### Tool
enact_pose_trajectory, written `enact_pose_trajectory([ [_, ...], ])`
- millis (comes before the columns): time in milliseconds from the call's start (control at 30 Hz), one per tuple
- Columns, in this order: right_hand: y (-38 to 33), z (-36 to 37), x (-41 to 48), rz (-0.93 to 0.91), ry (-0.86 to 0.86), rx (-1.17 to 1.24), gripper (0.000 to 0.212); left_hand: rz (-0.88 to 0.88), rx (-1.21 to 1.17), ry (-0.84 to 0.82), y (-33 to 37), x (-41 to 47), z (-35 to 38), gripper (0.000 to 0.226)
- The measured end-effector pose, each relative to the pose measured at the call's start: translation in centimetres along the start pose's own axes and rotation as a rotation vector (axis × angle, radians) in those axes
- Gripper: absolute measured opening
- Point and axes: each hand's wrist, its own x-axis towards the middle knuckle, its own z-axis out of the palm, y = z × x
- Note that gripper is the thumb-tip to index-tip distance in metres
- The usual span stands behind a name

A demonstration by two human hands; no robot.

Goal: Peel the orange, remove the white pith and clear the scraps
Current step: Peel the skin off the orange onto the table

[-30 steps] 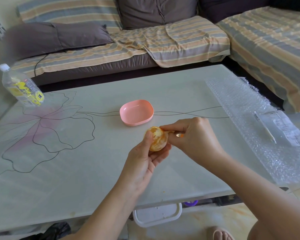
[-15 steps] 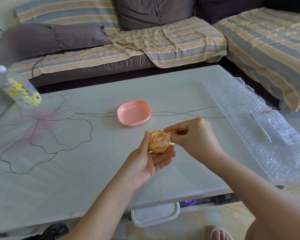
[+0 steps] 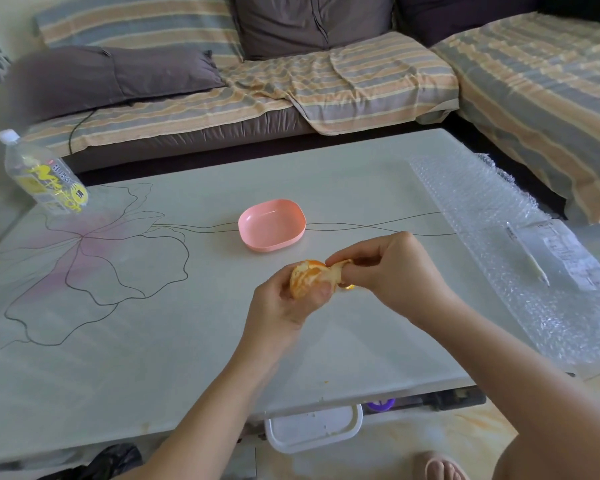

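Observation:
A small orange, mostly bare of skin and streaked with white pith, sits in my left hand above the middle of the table. My left thumb presses on its near side. My right hand pinches a flap of peel that is still joined to the fruit's right side. An empty pink dish rests on the table just beyond the hands.
The pale table carries a flower line drawing. A plastic water bottle stands at its far left corner. Bubble wrap with a paper slip covers the right side. A white container sits under the near edge. Sofas run behind and right.
My left hand has turned the orange and closed its thumb over it. My right hand has shifted its pinch onto a wider flap of peel at the fruit's right side.

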Motion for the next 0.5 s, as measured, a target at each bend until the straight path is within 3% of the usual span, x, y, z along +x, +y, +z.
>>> enact_pose_trajectory([
  [133, -0.3, -0.7, 0.1, 0.065, -0.074, 0.28, 0.018, -0.172, -0.335, -0.154, 0.2, 0.1, 0.0, 0.044],
  [200, -0.1, -0.7, 0.2, 0.099, -0.117, 0.401, 0.017, -0.259, -0.467, -0.225, 0.5, 0.1, 0.2, 0.058],
  [267, 0.3, -0.8, 0.4, 0.135, -0.146, 0.5, 0.021, -0.325, -0.574, -0.246, 0.5, 0.0, 0.4, 0.068],
  [367, 0.9, -1.9, 1.4, 0.191, -0.075, 0.703, 0.028, -0.357, -0.713, -0.227, 0.5, 0.0, 0.5, 0.063],
  [433, 1.5, -3.0, 2.0, 0.165, 0.031, 0.536, 0.025, -0.37, -0.761, -0.23, 0.4, 0.0, 0.3, 0.064],
  [500, 2.0, -3.4, 2.5, 0.114, 0.144, 0.161, 0.027, -0.397, -0.801, -0.224, 0.4, 0.0, 0.1, 0.071],
])
